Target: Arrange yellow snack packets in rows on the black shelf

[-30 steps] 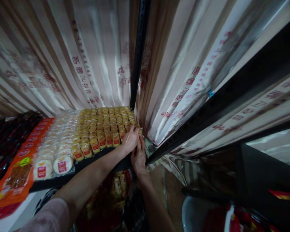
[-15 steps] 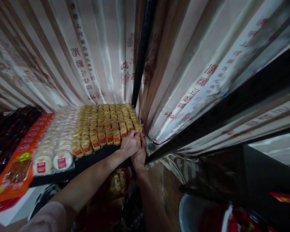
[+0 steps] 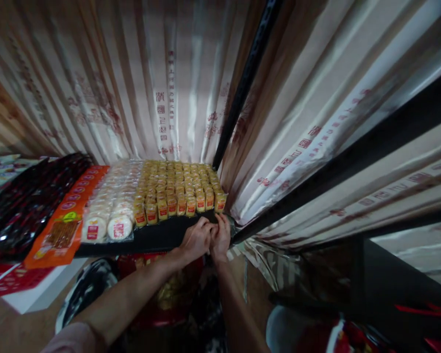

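Chars [image 3: 160, 116] incl. "上" on curtain [image 3: 194, 63], pkg lbls [image 3: 163, 212] illegible

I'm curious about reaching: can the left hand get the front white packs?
Probably yes: between the left hand and the front white packs, there seems to be only the black shelf's front strip, with nothing standing in the way.

You have a strip of bare black shelf [image 3: 161, 235] to pass along, on the near side of the yellow packs [image 3: 180, 189], running left from your left hand [image 3: 196, 239] to the white round packs [image 3: 112, 208]. Above the packs you have open air, up to the curtain [image 3: 191, 98] on the far side. The upright post [image 3: 244, 84] blocks the far right corner; the slanting dark bar [image 3: 353, 158] leaves your right hand [image 3: 221, 238] little room to the right.
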Action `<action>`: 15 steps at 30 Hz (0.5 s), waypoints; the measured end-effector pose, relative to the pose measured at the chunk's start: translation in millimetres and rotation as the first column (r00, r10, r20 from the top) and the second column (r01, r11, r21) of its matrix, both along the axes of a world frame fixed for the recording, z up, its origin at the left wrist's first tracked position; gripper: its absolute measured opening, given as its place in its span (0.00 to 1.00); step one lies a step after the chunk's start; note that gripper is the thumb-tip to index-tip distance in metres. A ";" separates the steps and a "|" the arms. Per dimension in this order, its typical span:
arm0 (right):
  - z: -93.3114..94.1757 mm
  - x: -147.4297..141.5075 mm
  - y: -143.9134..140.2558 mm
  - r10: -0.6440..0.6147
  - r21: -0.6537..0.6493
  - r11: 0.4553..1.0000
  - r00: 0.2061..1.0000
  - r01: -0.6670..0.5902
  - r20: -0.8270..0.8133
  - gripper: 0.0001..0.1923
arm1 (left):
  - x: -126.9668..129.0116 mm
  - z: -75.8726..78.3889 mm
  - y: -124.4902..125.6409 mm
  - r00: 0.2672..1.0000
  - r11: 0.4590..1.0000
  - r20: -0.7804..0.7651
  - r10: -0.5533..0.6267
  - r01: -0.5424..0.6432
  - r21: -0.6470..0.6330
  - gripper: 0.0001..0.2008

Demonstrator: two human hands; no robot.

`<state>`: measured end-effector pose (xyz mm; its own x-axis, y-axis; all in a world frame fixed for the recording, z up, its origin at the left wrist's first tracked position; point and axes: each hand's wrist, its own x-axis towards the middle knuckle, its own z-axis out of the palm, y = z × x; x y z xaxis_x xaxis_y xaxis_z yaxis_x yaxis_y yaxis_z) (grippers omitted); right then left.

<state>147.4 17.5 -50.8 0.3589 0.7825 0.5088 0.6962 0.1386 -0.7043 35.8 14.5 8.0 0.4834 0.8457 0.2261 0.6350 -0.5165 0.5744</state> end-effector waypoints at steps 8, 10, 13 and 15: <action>-23.3 -55.6 -82.4 0.248 -0.128 0.957 0.962 -0.262 -0.112 0.13 | -59.1 -49.4 -90.4 0.970 0.989 0.222 0.102 -0.076 -0.123 0.17; -38.7 -69.5 -97.2 0.329 -0.295 0.889 0.937 -0.350 -0.120 0.13 | -72.6 -67.2 -108.0 0.964 0.968 0.208 0.168 -0.122 -0.218 0.17; -57.3 -86.1 -103.8 0.342 -0.573 0.760 0.938 -0.306 -0.046 0.16 | -88.7 -90.7 -117.1 0.962 0.878 0.061 0.268 -0.217 -0.428 0.17; -66.6 -92.3 -98.8 0.324 -0.701 0.682 0.946 -0.208 0.034 0.17 | -94.1 -102.0 -112.6 0.958 0.782 -0.030 0.284 -0.250 -0.571 0.15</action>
<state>55.1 -81.3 -117.3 0.0493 0.9834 -0.1744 0.8055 -0.1424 -0.5753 -58.4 -98.0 -94.0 0.2204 0.9243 -0.3117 0.6582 0.0950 0.7469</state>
